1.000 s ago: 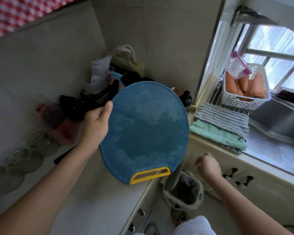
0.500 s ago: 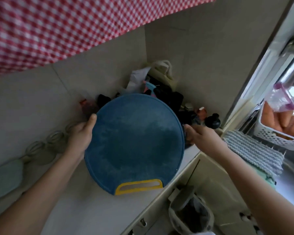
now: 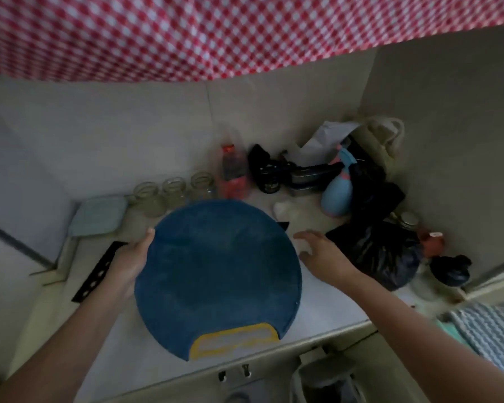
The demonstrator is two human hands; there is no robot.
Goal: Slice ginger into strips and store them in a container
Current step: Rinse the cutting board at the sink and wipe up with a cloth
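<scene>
Head view: left hand point(image 3: 131, 260) grips the blue cutting board point(image 3: 216, 271) by its rim; right hand point(image 3: 320, 251) hovers open, empty. No ginger visible. Lay the board flat, back from the bench point(image 3: 332, 309) edge.

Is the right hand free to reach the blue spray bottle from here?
Probably yes: the right hand is open and empty beside the board, and nothing stands between it and the spray bottle.

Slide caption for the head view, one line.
Left hand grips the round blue cutting board by its left edge at the countertop; right hand open beside its right edge, glass jars behind.
</scene>
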